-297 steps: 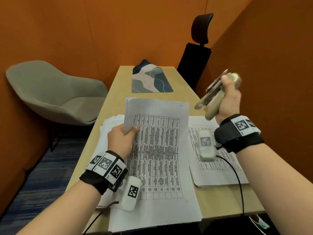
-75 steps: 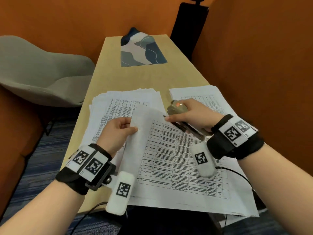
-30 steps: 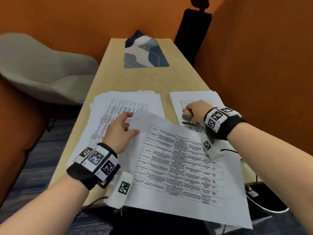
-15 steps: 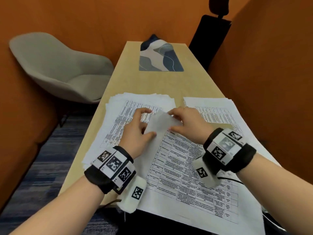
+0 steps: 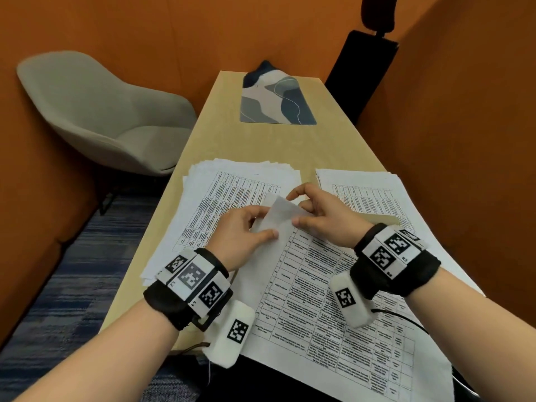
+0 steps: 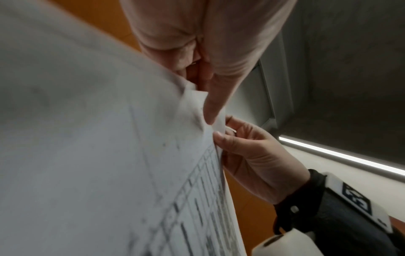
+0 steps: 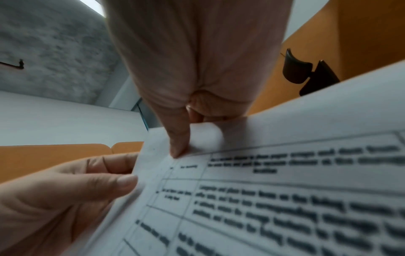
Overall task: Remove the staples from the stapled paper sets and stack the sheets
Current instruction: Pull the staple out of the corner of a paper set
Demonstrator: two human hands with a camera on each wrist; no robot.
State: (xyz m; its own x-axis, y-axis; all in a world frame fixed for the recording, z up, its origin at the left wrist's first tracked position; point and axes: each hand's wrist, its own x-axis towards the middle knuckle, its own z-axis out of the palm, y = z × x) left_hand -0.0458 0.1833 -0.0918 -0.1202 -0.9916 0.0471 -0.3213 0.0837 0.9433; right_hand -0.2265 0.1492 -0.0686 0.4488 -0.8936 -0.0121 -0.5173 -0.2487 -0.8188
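A printed paper set (image 5: 319, 285) lies slanted over the table's near edge, its top-left corner lifted. My left hand (image 5: 255, 224) pinches that corner from the left, thumb on top. My right hand (image 5: 304, 210) pinches the same corner from the right, thumb on the front sheet and fingers behind. In the left wrist view the corner sheets (image 6: 206, 110) look slightly parted between both hands. The right wrist view has my thumb (image 7: 177, 138) pressing the top page (image 7: 285, 190). A tan staple remover (image 5: 383, 220) lies on the right pile, behind my right wrist. No staple is visible.
A fanned pile of printed sheets (image 5: 232, 192) lies on the left of the wooden table (image 5: 261, 149), and a neater pile (image 5: 362, 190) on the right. A patterned mat (image 5: 275, 105) is at the far end. A grey chair (image 5: 101, 117) stands left, and orange walls stand close on the right.
One second ago my right hand was over the right pile with the staple remover. It has left the tool there and come to the set's corner, which both hands now pinch and lift.
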